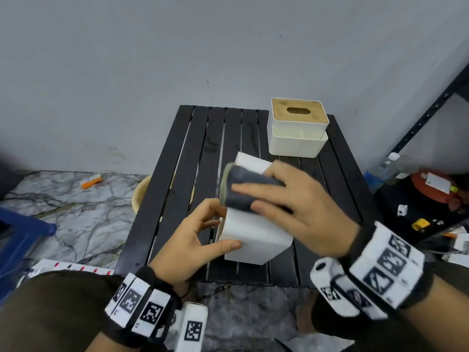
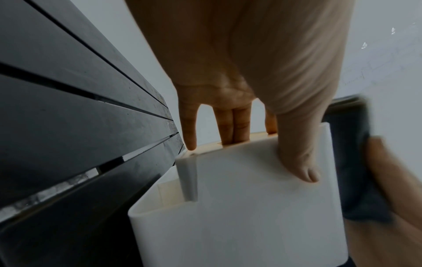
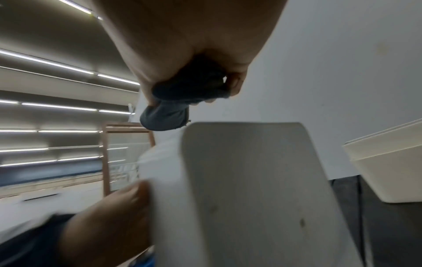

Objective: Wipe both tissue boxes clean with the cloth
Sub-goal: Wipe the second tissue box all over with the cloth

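Note:
A white tissue box (image 1: 256,237) lies tipped on its side near the front of the black slatted table (image 1: 177,161). My left hand (image 1: 203,240) grips its near left end, thumb (image 2: 301,162) on the white wall, fingers (image 2: 233,126) over the wooden-lid edge. My right hand (image 1: 291,199) holds a folded dark grey cloth (image 1: 246,189) against the box's upper face; the cloth (image 3: 169,115) bulges out past the fingers. The second tissue box (image 1: 298,128), white with a wooden slotted lid, stands upright at the table's back right.
A grey wall rises right behind the table. A black metal shelf (image 1: 429,118) with a water bottle (image 1: 380,171) and clutter stands to the right. A beige bowl (image 1: 140,191) sits under the table's left side, and a blue stool (image 1: 22,237) is at far left.

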